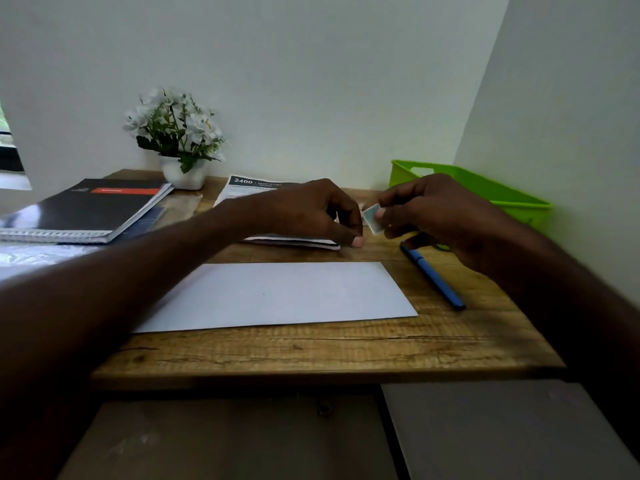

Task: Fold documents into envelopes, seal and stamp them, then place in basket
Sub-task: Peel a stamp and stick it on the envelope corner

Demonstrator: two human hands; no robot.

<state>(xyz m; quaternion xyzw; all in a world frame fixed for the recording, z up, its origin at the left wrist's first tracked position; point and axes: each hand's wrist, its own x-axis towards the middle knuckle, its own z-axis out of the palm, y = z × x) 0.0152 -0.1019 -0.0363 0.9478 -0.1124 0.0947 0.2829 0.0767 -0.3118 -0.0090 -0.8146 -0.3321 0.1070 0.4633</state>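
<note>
The wooden table (311, 351) fills the middle of the frame. It is brown, with rough grain lines and a crack or two.

A white envelope (277, 296) lies flat on it, just below the middle of the frame. It is smooth and plain, with its long side running left to right. No stamp shows on it yet.

A green plastic basket (512, 192) sits at the right, by the wall. A dark notebook (86, 209) with a wire spine lies at the left. A small white pot of white flowers (176, 133) stands behind it.

A stack of printed papers (252, 187) lies past the envelope, near the wall. The left hand (311, 209) rests on it with curled fingers, the thumb tip down at the paper edge. Whether it grips a sheet cannot be told.

The right hand (433, 209) is lifted above the table, right of the left hand. It pinches a small stamp (373, 219) between thumb and finger. The stamp is pale blue-green with bumpy edges.

A blue pen (433, 278) lies slanted at the right of the envelope.

The envelope lies below both hands in the frame, closer to the person. The right hand is nearer its upper right corner, so it looks best placed to bring the stamp down there.
</note>
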